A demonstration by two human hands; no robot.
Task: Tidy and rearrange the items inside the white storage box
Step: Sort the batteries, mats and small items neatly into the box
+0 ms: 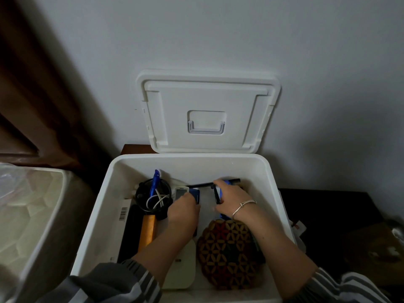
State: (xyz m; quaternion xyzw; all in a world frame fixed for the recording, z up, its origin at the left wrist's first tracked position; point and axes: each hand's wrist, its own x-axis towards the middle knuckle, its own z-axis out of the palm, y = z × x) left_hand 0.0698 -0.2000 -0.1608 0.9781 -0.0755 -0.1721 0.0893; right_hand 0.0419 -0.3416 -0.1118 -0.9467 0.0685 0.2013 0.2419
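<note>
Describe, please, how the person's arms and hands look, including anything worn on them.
Both forearms are bare. The left sleeve and the right sleeve are pushed up towards the elbows, and both are grey with lighter stripes. A thin silver bangle circles the wrist of the right hand. The left hand shows no ring or band from this view.

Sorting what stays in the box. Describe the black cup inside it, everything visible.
The cup is round, black and looks like plastic. It stands upright, open mouth up, in the far left part of the white box. A blue pen leans out of it, and a coiled white cable lies inside. An orange handle runs up to its near side. The left hand is close on its right; whether they touch cannot be told.
</note>
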